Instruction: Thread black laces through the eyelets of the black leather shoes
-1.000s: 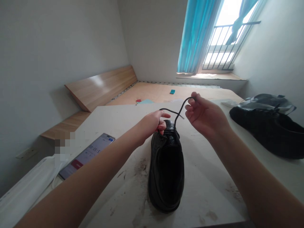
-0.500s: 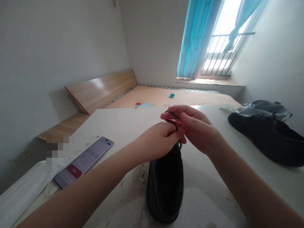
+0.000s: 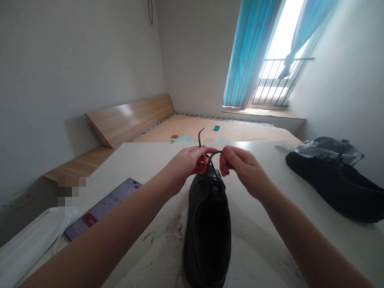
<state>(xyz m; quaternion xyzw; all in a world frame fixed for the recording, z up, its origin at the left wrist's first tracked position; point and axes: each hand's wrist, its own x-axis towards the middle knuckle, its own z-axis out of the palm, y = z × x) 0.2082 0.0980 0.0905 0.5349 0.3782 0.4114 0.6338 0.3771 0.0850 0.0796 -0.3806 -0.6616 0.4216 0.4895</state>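
Note:
A black leather shoe (image 3: 208, 224) stands on the white table (image 3: 150, 160) in front of me, its laced end pointing away from me. Just above that far end, my left hand (image 3: 187, 163) and my right hand (image 3: 237, 165) each pinch the black shoelace (image 3: 210, 157). The lace runs as a short arc between the two hands, and one free end sticks up above my left fingers. Both hands are closed around the lace, a few centimetres apart.
A second black shoe (image 3: 336, 184) lies at the right on the table, with a grey plastic bag (image 3: 330, 145) behind it. A phone (image 3: 102, 208) showing a timer lies at the left, beside a white face mask (image 3: 27, 244). Beyond the table are a wooden bed frame (image 3: 129, 120) and a window with blue curtains (image 3: 246, 52).
The hands were apart with the lace stretched up, then came together and overlapped over the shoe. Now they have separated slightly, holding a short arc of lace between them.

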